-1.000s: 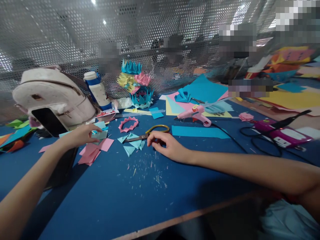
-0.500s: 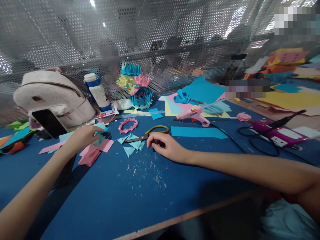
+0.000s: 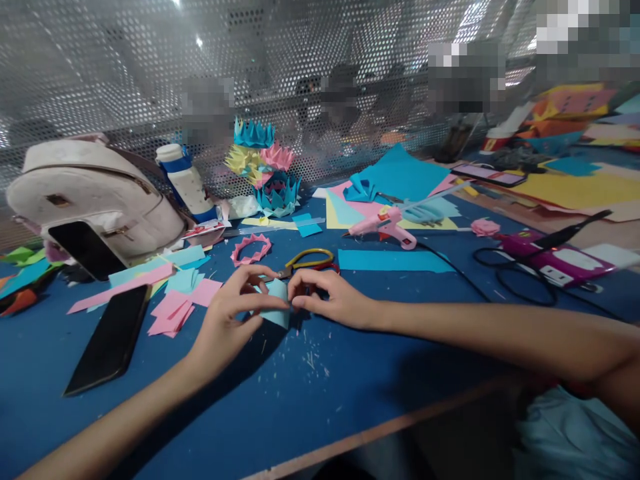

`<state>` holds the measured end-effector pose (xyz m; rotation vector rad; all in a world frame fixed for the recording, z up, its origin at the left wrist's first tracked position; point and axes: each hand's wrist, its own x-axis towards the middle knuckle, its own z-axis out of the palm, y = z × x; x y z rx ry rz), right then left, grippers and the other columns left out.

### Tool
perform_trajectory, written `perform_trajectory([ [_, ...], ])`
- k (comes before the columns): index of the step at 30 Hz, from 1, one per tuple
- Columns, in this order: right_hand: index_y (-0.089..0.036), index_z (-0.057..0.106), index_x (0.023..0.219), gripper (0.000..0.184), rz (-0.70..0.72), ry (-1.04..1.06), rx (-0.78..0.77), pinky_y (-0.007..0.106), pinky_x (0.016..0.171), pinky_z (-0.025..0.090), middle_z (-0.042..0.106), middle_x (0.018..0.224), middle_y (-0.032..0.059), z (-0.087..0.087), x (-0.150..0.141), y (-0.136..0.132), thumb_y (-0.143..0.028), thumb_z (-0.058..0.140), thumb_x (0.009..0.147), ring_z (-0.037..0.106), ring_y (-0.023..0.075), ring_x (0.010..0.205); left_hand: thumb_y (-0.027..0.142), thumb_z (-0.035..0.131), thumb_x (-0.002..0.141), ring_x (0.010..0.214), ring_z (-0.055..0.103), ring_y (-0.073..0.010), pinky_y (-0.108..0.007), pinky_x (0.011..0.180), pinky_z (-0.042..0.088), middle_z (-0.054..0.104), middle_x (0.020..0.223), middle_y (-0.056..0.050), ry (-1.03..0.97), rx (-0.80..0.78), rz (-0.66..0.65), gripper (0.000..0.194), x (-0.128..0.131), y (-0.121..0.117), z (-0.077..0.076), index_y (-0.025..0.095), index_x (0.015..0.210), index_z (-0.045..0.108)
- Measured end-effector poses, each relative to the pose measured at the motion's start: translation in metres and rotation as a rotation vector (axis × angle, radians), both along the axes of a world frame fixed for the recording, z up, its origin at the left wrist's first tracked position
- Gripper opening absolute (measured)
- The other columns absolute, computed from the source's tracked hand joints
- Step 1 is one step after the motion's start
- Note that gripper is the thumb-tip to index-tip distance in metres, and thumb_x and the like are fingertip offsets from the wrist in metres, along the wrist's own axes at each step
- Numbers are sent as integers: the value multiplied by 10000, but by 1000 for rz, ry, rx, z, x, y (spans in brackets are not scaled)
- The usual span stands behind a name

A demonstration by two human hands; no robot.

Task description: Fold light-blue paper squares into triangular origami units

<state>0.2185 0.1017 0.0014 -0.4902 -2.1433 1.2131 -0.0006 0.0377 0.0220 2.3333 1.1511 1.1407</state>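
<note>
My left hand (image 3: 235, 310) pinches a light blue slip of paper (image 3: 277, 315) between thumb and fingers, just above the table. The slip is slightly curved. Against its right edge, my right hand (image 3: 337, 299) has its thumb and forefinger closed; the fingertips partly hide the contact. Right behind the hands lie scissors (image 3: 311, 259) with yellow and red handles, their blades mostly covered. The light blue folded triangles there are largely hidden by my left hand. A pink folded-paper ring (image 3: 251, 251) rests beyond it. Pink paper squares (image 3: 171, 313) and light blue squares (image 3: 185, 281) are piled to the left.
A black phone (image 3: 110, 340) lies at left; another phone (image 3: 87, 250) leans on a pale backpack (image 3: 95, 193). A bottle (image 3: 185, 180) and paper lotuses (image 3: 277, 193) stand behind. At right are a blue strip (image 3: 393, 261), a pink glue gun (image 3: 383, 227) and a corded purple power strip (image 3: 555, 260).
My left hand has moved right from the paper piles, bringing a light blue slip to my right hand. The right hand has stayed nearly in place. The black phone is now uncovered.
</note>
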Motion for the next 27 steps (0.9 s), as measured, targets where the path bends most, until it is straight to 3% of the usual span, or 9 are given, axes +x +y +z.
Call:
perform_trajectory([
  [4, -179, 567, 1038, 303, -107, 25, 8, 227, 605, 393, 595, 945, 16, -2, -1, 2, -448, 642, 922, 506, 101, 716, 62, 484, 803, 949, 608, -188, -307, 789, 505, 629, 1056, -56, -89, -128, -24, 401, 3, 0, -4, 290, 882, 805],
  [9, -170, 576, 791, 335, -29, -28, 27, 239, 603, 371, 538, 691, -24, -3, -1, 5, -432, 521, 992, 478, 104, 628, 164, 538, 843, 874, 642, -193, -301, 772, 509, 686, 911, -51, -149, -276, 13, 283, 0, 5, -10, 257, 867, 804],
  [12, -170, 564, 759, 326, -44, -36, 41, 239, 589, 353, 532, 674, -25, -3, 0, 5, -403, 531, 984, 468, 103, 615, 250, 529, 933, 938, 660, -196, -309, 831, 516, 723, 1027, -56, -209, -342, 79, 265, 0, 6, -10, 250, 1073, 754],
  [15, -169, 561, 743, 291, -61, -39, 65, 240, 594, 351, 541, 677, -23, -3, 0, 4, -344, 541, 975, 466, 101, 620, 338, 499, 982, 841, 666, -167, -256, 718, 521, 727, 984, -48, -268, -400, 127, 296, 0, 6, -8, 237, 1196, 677],
  [21, -168, 589, 779, 237, -72, -33, 116, 240, 603, 360, 566, 703, -18, -4, 0, 4, -310, 551, 966, 482, 103, 635, 332, 631, 871, 633, 658, -138, -221, 575, 519, 714, 755, -16, -328, -522, 123, 205, 3, 8, -6, 183, 998, 692],
  [27, -162, 625, 904, 164, -100, -33, 142, 221, 599, 389, 599, 769, -8, -5, 0, 5, -302, 564, 963, 493, 95, 646, 335, 644, 829, 569, 685, -162, -264, 569, 567, 719, 679, -23, -345, -637, 84, 233, 5, 8, -9, 161, 984, 652],
])
